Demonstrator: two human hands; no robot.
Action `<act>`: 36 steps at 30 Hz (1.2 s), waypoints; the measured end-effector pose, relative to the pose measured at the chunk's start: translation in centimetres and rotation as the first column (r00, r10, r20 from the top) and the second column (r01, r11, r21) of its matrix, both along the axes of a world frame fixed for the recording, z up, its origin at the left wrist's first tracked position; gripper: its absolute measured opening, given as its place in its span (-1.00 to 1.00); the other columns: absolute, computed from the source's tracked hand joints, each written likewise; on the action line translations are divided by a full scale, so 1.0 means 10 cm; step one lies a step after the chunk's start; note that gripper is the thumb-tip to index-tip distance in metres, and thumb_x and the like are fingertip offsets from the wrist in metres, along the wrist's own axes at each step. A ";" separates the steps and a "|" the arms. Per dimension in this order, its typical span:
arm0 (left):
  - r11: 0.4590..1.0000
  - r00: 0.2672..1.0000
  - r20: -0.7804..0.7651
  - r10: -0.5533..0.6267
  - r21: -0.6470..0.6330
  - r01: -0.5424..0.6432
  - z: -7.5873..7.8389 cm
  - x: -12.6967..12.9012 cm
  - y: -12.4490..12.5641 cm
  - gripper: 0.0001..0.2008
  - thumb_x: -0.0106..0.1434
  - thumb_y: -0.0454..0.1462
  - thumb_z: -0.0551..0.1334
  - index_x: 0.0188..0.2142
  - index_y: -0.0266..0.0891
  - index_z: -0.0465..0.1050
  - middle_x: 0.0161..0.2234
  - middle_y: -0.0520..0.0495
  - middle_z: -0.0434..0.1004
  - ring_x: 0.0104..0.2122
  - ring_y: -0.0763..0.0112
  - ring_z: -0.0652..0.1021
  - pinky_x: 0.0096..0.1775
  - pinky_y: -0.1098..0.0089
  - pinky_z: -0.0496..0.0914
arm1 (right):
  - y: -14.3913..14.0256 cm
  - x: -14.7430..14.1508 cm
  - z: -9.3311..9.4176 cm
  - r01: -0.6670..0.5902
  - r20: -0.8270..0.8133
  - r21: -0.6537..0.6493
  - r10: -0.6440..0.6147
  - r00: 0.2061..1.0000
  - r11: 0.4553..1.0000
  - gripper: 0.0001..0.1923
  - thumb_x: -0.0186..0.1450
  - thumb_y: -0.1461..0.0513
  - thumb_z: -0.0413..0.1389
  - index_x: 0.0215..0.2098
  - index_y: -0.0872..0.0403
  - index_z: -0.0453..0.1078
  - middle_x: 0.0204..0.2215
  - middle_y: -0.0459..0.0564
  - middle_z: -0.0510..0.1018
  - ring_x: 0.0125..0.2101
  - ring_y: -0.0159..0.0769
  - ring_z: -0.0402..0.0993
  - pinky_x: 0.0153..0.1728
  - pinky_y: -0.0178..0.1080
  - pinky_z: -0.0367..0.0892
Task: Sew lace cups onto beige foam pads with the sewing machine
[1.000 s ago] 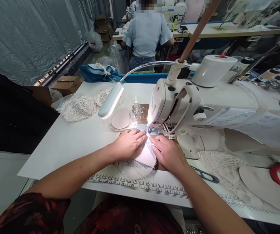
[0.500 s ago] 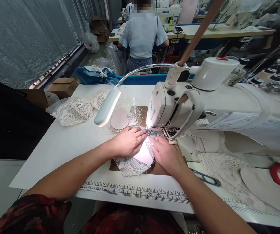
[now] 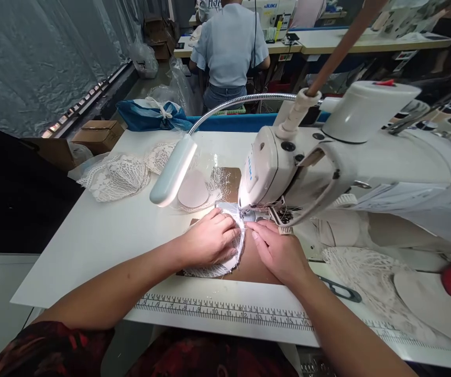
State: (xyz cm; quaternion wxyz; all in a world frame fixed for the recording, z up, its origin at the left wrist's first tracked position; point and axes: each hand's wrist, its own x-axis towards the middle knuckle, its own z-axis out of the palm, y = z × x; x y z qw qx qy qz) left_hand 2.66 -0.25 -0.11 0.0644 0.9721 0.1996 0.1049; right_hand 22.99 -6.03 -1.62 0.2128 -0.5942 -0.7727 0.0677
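A white lace piece point(image 3: 225, 251) is pressed flat on the table point(image 3: 103, 235) under the sewing machine point(image 3: 327, 157) head — the left hand point(image 3: 209, 241) is spread on top, the right hand point(image 3: 278, 251) is laid flat just beside, fingertips at the needle.

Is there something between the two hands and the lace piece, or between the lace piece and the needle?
Nothing visible. The left hand lies flat on the lace piece, the right hand touches its edge, and the piece already reaches the needle area under the machine.
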 end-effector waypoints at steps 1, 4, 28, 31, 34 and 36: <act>1.000 1.000 0.005 -0.005 0.000 0.005 -0.01 -0.01 0.00 -0.64 0.30 -0.19 0.10 -0.01 -0.39 0.41 -0.19 -0.27 0.44 -0.15 0.14 0.44 0.00 0.09 0.27 | 0.00 0.00 0.00 -0.014 -0.011 0.001 0.014 1.000 1.000 -0.61 0.31 0.31 -0.10 -0.02 0.04 0.48 -0.19 0.03 0.59 -0.26 -0.25 0.48 -0.29 -0.28 0.34; 1.000 1.000 0.022 -0.016 0.004 0.016 -0.03 -0.02 0.02 -0.65 0.31 -0.20 0.09 -0.03 -0.38 0.41 -0.22 -0.26 0.44 -0.16 0.15 0.44 -0.01 0.09 0.27 | -0.01 -0.02 0.00 -0.075 -0.017 -0.004 0.075 0.997 0.997 -0.62 0.31 0.32 -0.09 -0.03 0.03 0.49 -0.21 0.01 0.59 -0.26 -0.28 0.46 -0.30 -0.30 0.32; 0.998 0.995 0.084 -0.058 0.036 0.055 -0.06 -0.03 0.16 -0.70 0.35 -0.33 0.06 0.03 -0.33 0.38 0.01 -0.27 0.46 0.03 0.15 0.41 0.07 0.07 0.27 | -0.01 -0.07 -0.03 -0.075 0.173 -0.019 0.077 0.982 0.997 -0.58 0.28 0.37 -0.06 0.00 -0.01 0.47 -0.24 -0.01 0.55 -0.29 -0.29 0.36 -0.44 -0.30 0.15; 0.990 0.987 0.080 -0.137 0.041 0.134 -0.10 -0.06 0.20 -0.68 0.36 -0.37 0.04 0.05 -0.35 0.39 0.07 -0.27 0.44 0.04 0.17 0.43 0.07 0.12 0.31 | -0.01 -0.07 -0.04 -0.077 0.191 -0.009 0.077 0.978 0.997 -0.55 0.25 0.40 -0.06 0.02 -0.02 0.45 -0.20 0.00 0.55 -0.28 -0.28 0.36 -0.44 -0.30 0.15; 0.988 0.986 0.075 -0.150 0.043 0.147 -0.14 -0.09 0.22 -0.67 0.36 -0.38 0.02 0.06 -0.40 0.38 0.11 -0.26 0.40 0.06 0.17 0.41 0.06 0.20 0.35 | -0.01 -0.08 -0.05 -0.073 0.210 0.014 0.068 0.975 0.997 -0.54 0.24 0.41 -0.06 0.02 0.00 0.45 -0.22 0.01 0.55 -0.30 -0.27 0.36 -0.42 -0.29 0.17; 0.990 0.989 0.060 -0.138 0.049 0.135 -0.15 -0.10 0.22 -0.65 0.36 -0.39 0.02 0.09 -0.41 0.36 0.11 -0.26 0.40 0.08 0.17 0.40 0.07 0.20 0.36 | 0.00 -0.09 -0.04 -0.055 0.219 0.007 0.052 0.974 0.998 -0.54 0.24 0.41 -0.07 0.01 0.01 0.46 -0.26 0.02 0.55 -0.30 -0.26 0.37 -0.40 -0.29 0.18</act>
